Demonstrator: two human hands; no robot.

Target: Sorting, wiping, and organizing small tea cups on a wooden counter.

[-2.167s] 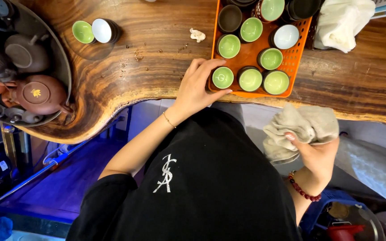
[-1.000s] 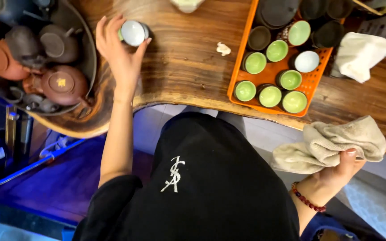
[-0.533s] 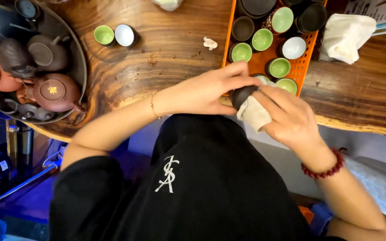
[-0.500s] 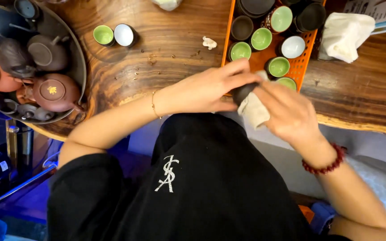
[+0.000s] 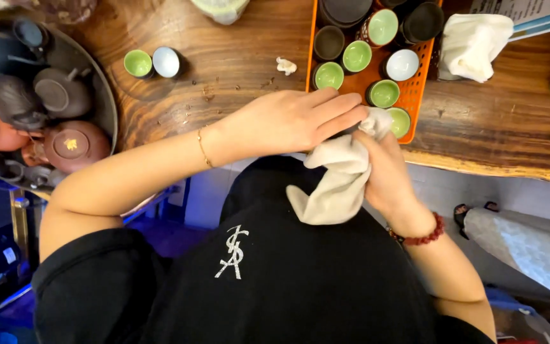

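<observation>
Wiping was the work in hand: your right hand (image 5: 386,169) had a grey cloth (image 5: 338,181) bunched in its fingers, closed on it, with a tail of cloth hanging down over your black shirt (image 5: 288,274). Your left hand (image 5: 294,121) lay flat across the top, fingers stretched toward the cloth's upper fold; whether it held a cup beneath the palm could not be told, since the hand and cloth hid whatever sat between them. Both hands met just at the near edge of the wooden counter (image 5: 224,70), touching the low corner of the orange tray (image 5: 415,95), where green-lined cups (image 5: 383,93) stood in rows. Two more small cups (image 5: 153,62) sat apart to the left, near a round dish of dark teapots (image 5: 58,95).

You did well, I judge, to keep the work over the counter edge rather than above the tray, so nothing knocked the standing cups. A firmer pinch with the left fingers and a turning rub from the right would have served best. The loose tail of cloth was the risk: it hung close to the nearest cup (image 5: 401,121).
</observation>
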